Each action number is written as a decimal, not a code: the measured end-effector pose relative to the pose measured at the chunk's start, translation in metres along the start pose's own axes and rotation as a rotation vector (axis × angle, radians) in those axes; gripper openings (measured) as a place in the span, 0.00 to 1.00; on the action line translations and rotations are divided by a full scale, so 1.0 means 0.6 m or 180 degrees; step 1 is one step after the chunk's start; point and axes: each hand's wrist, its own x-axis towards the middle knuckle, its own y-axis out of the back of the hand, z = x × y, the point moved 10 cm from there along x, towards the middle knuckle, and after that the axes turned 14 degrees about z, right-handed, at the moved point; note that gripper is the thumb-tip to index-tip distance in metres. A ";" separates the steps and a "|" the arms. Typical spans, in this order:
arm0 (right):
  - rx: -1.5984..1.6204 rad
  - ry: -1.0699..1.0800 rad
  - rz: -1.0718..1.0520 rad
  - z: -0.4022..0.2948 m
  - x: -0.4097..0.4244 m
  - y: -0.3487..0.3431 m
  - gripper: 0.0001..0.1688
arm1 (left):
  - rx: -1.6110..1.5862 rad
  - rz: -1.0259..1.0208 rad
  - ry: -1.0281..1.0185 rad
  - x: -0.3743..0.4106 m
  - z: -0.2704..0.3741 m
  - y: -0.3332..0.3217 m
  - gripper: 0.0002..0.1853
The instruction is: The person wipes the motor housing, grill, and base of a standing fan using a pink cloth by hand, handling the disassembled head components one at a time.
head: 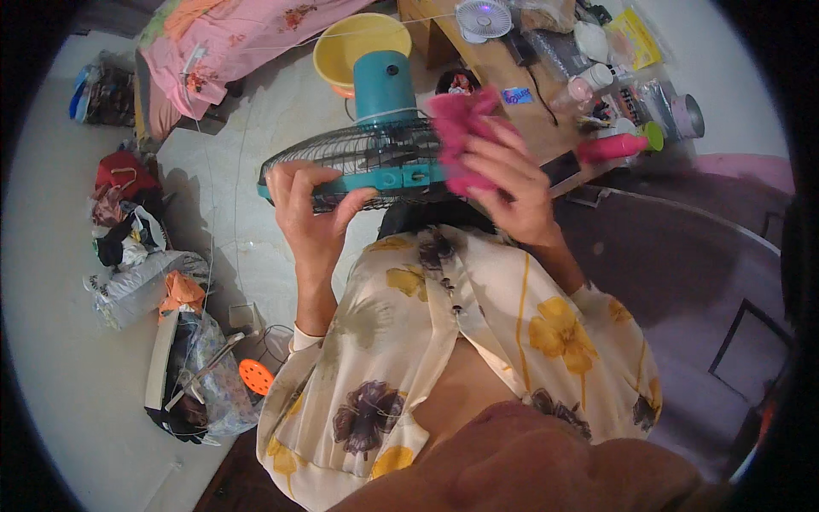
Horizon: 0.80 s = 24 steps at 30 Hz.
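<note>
In front of my body is an electric fan with a teal motor housing (384,86) and a dark wire guard (320,152). A teal rim band (358,182) with a clip runs around the guard. My left hand (310,198) grips this band at the left, fingers over the top and thumb below. A pink cloth (467,137) is bunched in my right hand (508,176), against the right part of the guard. Cloth and right hand are slightly blurred and hide that end of the rim. Fan blades show dimly through the wires.
Beyond the fan stands a yellow basin (326,54). A wooden table (544,131) at the right bears a small white fan (483,19), a pink bottle (611,148) and several containers. Bags (144,281) and clothes lie along the left wall. A thin cord (213,192) crosses the floor.
</note>
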 end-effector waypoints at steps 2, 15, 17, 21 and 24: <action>0.0049 0.0257 -0.0143 -0.040 0.030 -0.020 0.22 | 0.0085 -0.0066 -0.0114 0.000 0.006 -0.002 0.25; 0.0188 -0.1724 0.0687 0.213 -0.178 0.070 0.21 | -0.0087 0.0098 -0.0102 0.002 0.005 0.004 0.26; 0.0210 -0.1763 0.0680 0.235 -0.189 0.071 0.21 | -0.0091 0.0106 -0.0036 0.000 -0.001 0.006 0.26; 0.0325 -0.1351 0.0457 0.152 -0.103 0.051 0.21 | -0.0141 0.0180 -0.0002 -0.003 -0.011 0.007 0.26; 0.0092 -0.0227 0.0013 0.030 -0.008 0.005 0.22 | -0.0065 0.0150 -0.0065 0.001 0.000 0.000 0.26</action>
